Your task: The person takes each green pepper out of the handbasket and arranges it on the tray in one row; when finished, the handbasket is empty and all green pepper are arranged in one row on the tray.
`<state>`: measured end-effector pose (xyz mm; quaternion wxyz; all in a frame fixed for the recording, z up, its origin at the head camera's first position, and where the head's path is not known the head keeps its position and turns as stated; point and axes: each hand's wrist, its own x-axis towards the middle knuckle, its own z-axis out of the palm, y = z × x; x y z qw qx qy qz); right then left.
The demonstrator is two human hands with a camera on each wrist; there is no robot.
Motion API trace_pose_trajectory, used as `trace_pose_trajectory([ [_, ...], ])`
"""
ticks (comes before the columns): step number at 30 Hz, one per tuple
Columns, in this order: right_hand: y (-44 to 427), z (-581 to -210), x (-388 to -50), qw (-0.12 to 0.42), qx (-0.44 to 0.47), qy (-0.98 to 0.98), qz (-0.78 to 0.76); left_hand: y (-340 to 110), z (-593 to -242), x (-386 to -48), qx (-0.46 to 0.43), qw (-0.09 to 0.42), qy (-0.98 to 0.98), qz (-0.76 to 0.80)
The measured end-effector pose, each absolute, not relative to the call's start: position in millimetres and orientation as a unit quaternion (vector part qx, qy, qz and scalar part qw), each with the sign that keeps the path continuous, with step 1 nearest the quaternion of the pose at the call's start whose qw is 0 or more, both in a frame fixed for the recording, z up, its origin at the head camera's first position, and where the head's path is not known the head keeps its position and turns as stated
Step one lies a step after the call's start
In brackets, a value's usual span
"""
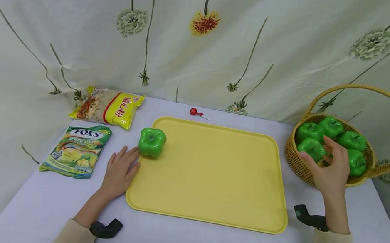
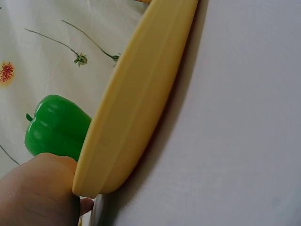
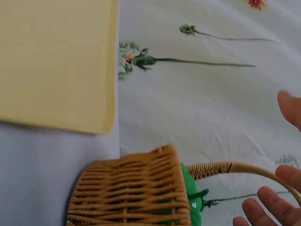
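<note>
On the table, my left hand [image 1: 120,174] lies at the left edge of the yellow tray [image 1: 210,174], its fingers extended. Just beyond its fingertips a green bell pepper [image 1: 152,142] sits in the tray's left corner; the left wrist view also has this pepper [image 2: 56,127] behind the hand [image 2: 40,190]. My right hand [image 1: 333,169] hovers over the wicker basket [image 1: 296,164], thumb and fingers spread about the front-left green pepper [image 1: 311,149]. In the right wrist view the fingers [image 3: 277,205] are apart from the basket's pepper [image 3: 192,195]. Several peppers fill the basket.
Left of the tray lie a yellow pasta bag [image 1: 108,106] and a green Fox's candy bag [image 1: 77,150]. A red lollipop [image 1: 194,112] is behind the tray. The basket's tall handle [image 1: 374,88] arches above it. A floral cloth [image 1: 285,47] hangs at the back.
</note>
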<state>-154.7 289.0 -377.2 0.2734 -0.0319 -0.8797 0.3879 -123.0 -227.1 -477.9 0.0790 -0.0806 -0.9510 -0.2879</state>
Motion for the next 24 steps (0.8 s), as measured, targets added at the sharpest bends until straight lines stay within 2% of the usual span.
trace_pose_trajectory([
  [8, 312, -379, -161, 0.232, -0.089, -0.882, 0.4, -226, -477, -123, -0.079, 0.074, -0.951, -0.29],
  [15, 326, -390, -170, 0.193, -0.075, -0.893, 0.4, -227, -480, -123, -0.077, 0.07, -0.951, -0.291],
  [24, 330, -396, -172, 0.174, -0.068, -0.902, 0.39, -228, -481, -124, -0.075, 0.071, -0.951, -0.292],
])
